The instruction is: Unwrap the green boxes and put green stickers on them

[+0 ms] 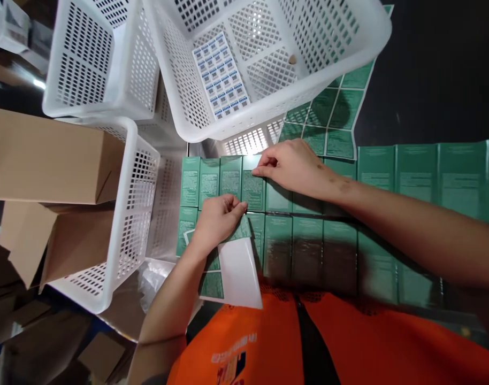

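Observation:
My left hand [220, 222] is closed, with thumb and finger pinching a sheet of green labels [211, 285]. A bare white part of the sheet hangs down toward my orange vest. My right hand [282, 164] is closed in a pinch over the upper row of green boxes [279, 198], its fingertips at the top of a box with a printed text panel [253, 187]. Whatever those fingertips hold, if anything, is too small to make out. The boxes stand tightly side by side in two rows; several at the left end show similar text panels.
A white plastic basket [236, 128] behind the boxes holds a sheet of small blue-and-white labels [221, 75]. Another green label sheet [341, 143] lies beneath its right side. More white baskets [124, 214] and brown cardboard boxes [44, 155] crowd the left.

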